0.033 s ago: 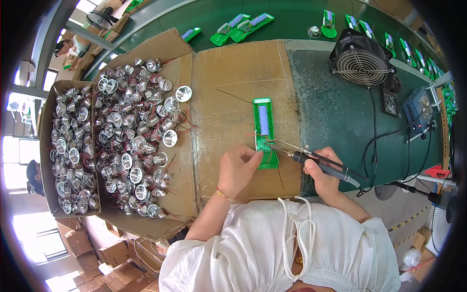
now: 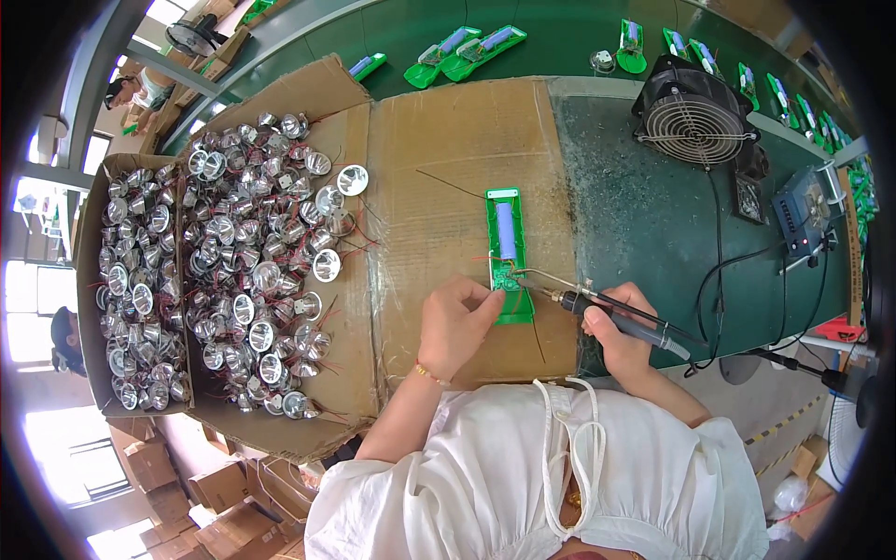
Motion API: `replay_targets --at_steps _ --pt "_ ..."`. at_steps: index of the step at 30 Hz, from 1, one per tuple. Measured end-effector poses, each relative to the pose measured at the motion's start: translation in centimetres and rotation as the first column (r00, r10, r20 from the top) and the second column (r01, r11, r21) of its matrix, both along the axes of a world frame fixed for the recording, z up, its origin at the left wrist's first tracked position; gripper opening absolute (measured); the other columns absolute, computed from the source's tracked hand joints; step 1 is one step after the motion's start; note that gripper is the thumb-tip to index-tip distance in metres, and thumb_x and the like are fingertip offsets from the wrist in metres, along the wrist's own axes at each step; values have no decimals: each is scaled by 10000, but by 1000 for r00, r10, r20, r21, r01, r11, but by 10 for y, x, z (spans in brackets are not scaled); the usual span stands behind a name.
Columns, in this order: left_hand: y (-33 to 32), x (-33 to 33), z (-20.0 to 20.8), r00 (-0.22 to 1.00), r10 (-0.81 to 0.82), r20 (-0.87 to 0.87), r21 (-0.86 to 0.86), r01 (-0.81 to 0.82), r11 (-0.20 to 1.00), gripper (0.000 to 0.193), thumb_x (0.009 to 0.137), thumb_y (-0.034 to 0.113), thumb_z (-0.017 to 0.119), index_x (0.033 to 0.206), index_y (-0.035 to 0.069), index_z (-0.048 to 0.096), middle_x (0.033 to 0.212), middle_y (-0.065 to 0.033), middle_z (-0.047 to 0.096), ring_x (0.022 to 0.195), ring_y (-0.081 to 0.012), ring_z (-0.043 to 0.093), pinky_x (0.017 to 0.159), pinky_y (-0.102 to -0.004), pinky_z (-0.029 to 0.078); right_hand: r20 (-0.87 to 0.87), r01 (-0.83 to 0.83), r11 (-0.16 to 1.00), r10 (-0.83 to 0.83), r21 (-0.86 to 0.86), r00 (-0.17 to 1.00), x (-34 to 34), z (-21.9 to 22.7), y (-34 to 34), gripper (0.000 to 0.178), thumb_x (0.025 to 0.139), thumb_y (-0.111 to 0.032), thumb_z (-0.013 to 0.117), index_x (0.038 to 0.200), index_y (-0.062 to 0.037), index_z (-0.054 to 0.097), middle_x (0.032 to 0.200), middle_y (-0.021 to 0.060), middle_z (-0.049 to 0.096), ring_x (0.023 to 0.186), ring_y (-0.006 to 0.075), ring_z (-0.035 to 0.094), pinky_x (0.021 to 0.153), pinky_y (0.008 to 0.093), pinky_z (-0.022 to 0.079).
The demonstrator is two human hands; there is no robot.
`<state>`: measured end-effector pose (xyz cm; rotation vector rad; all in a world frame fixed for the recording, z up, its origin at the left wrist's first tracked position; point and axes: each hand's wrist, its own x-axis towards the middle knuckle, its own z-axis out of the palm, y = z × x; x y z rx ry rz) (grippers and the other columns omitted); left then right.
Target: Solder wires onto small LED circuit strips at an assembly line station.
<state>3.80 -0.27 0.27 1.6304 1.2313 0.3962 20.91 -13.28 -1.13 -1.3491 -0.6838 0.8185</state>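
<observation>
A green plastic housing (image 2: 513, 314) lies lengthwise on the cardboard in front of me, with a purple cylindrical battery cell (image 2: 506, 231) in its upper half and a small green circuit board (image 2: 505, 276) below that. Thin red and black wires stick out from it. My right hand (image 2: 621, 331) grips a soldering iron (image 2: 583, 304) with a thin metal feed tube along it; its tip reaches the board. At the housing's lower left edge, my left hand (image 2: 457, 320) has thumb and forefinger drawn together beside the board. Whatever they pinch is too small to make out.
An open carton (image 2: 347, 131) of silvery lamp reflectors with red wires fills the left. A black fan (image 2: 695, 126) and a blue soldering station (image 2: 803, 213) stand right. More green housings (image 2: 481, 54) line the far bench. A co-worker (image 2: 145, 91) is at far left.
The soldering iron's tip and feed tube shift very slightly over the board. Both hands and the housing otherwise keep their places.
</observation>
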Motion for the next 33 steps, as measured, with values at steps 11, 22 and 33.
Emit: replay_targets --at_steps 11,22,33 --pt "2 2 5 1000 -14 1 -65 14 998 207 768 169 672 704 -22 626 708 -87 592 517 -129 557 469 -272 430 55 -46 999 47 -24 997 -2 -7 -1 159 791 -80 652 783 -32 501 645 20 568 562 41 495 517 205 408" --pt "3 1 4 1000 3 -29 -87 -6 996 234 763 194 679 692 -21 620 669 -93 604 546 -135 569 503 -280 437 7 28 999 -29 46 1000 4 -10 -9 164 806 -76 621 817 -15 469 705 70 552 587 104 536 541 233 448" --pt "-19 -28 -9 886 -168 432 236 68 969 160 765 98 698 885 -2 663 946 -67 549 849 -122 540 690 -216 447 -26 42 998 -41 46 999 6 -5 -16 170 789 -91 657 804 -19 504 691 52 584 615 76 528 566 222 428"
